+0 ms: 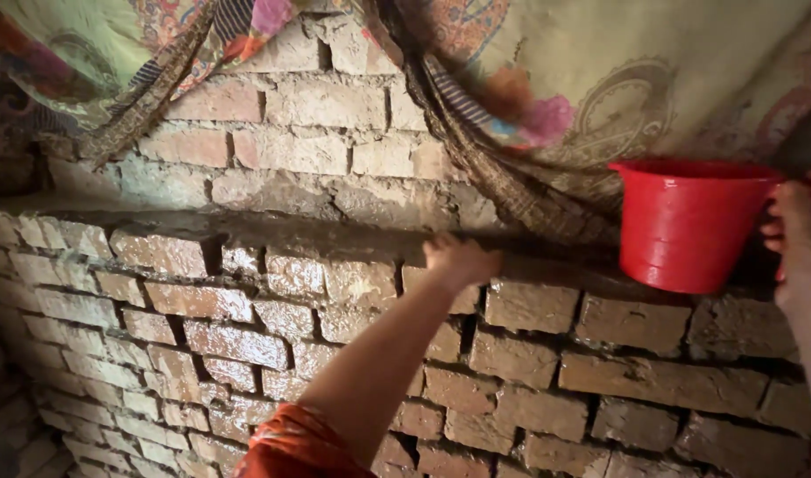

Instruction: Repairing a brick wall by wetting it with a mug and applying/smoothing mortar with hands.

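While held, red mug [686,226] hides its contents.

A rough brick building under construction or repair. Bare, unplastered brick walls [246,336] with wet mortar on a ledge [272,226] show it. Patterned cloths [600,80] hang above.

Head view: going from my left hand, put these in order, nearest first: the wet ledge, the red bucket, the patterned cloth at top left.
1. Wet ledge: under the left hand, touching.
2. Red bucket: to the right, held by the right hand.
3. Patterned cloth: far upper left.
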